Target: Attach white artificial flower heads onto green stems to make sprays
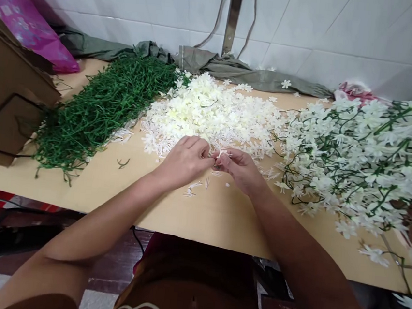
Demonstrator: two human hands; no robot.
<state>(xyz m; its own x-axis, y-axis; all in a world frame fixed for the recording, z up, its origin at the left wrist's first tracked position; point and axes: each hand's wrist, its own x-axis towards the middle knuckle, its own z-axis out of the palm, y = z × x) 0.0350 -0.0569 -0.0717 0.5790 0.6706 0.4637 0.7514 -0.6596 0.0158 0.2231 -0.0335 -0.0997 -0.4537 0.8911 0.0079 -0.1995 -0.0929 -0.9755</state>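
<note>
My left hand (pixel 187 160) and my right hand (pixel 240 171) meet over the front of a heap of loose white artificial flower heads (pixel 210 106). Between the right thumb and fingers sits a small white artificial flower (pixel 224 154). The left fingers are curled and closed against the right fingertips; what they pinch, if anything, is hidden. Thin white flower pieces (pixel 193 188) lie scattered on the brown tabletop (pixel 200 217) just below the hands. Left of the heap is a thick pile of green plastic stems (pixel 104 106). At the right, white flowers on green stems (pixel 358 159) are piled up.
A cardboard box (pixel 11 92) and a pink plastic bag (pixel 32 26) stand at the left. Grey-green cloth (pixel 257 78) runs along the tiled wall (pixel 313 24) behind the table. A lone green stem (pixel 122 164) lies near the left forearm. Some flowers overhang the front right edge.
</note>
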